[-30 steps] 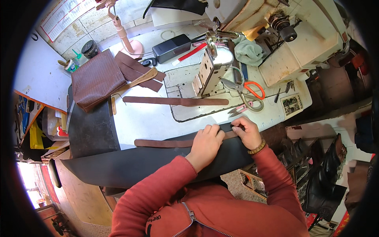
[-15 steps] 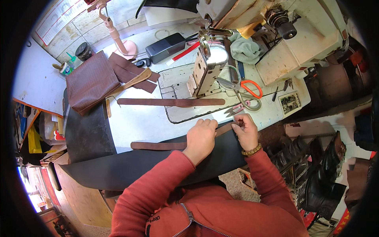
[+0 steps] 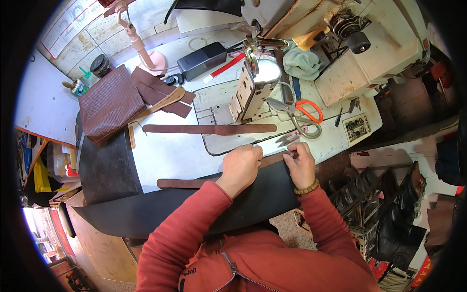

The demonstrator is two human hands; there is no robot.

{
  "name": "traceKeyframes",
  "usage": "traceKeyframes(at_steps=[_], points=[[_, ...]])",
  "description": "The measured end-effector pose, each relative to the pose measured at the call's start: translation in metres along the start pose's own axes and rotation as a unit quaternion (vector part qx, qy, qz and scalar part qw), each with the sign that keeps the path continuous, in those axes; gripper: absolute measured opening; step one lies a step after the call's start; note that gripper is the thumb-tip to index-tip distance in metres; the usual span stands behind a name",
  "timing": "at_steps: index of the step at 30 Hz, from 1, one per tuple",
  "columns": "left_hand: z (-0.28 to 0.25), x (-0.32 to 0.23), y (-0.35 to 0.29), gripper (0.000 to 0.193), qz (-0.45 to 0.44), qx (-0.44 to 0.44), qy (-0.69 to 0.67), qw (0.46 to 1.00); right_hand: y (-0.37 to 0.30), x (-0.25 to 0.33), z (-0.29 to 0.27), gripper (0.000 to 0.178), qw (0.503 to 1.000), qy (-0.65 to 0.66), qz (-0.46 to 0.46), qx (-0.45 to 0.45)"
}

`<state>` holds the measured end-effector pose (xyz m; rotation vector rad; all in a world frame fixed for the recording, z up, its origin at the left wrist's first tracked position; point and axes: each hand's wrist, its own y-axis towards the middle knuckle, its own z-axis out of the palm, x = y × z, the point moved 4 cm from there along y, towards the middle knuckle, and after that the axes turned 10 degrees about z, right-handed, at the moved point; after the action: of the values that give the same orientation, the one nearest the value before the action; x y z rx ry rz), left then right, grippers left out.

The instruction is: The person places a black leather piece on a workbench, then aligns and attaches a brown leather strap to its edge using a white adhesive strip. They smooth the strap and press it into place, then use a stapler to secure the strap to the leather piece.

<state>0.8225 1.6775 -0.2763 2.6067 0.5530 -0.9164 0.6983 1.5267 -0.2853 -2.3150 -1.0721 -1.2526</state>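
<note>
One brown strap (image 3: 271, 160) lies along the far side of the black sheet (image 3: 141, 209), at the near edge of the bench (image 3: 163, 158). Its long axis runs left to right, slanting slightly away from us. Our right hand (image 3: 300, 164) pinches it near the right end; our left hand (image 3: 239, 166) is clenched on it nearer the middle (fingertips hidden).

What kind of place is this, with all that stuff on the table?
Probably a leather or shoe repair workshop: there's a big sewing machine, brown leather-looking strips and black boots off to the right.
</note>
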Motion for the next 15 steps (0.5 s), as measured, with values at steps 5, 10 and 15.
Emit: traceKeyframes(at_steps=[5, 10, 15], points=[[-0.0015, 0.0005, 0.0007, 0.008, 0.001, 0.006, 0.003, 1.000, -0.0008, 0.0024, -0.0008, 0.024, 1.000, -0.003, -0.003, -0.002], [-0.0042, 0.0010, 0.0000, 0.011, -0.004, 0.009, 0.001, 1.000, -0.0013, 0.0050, -0.0018, 0.024, 1.000, -0.026, -0.012, 0.002], [-0.0054, 0.0001, -0.0019, 0.009, 0.010, -0.007, 0.002, 1.000, 0.0014, 0.0021, 0.0011, 0.027, 1.000, 0.009, 0.003, 0.008]])
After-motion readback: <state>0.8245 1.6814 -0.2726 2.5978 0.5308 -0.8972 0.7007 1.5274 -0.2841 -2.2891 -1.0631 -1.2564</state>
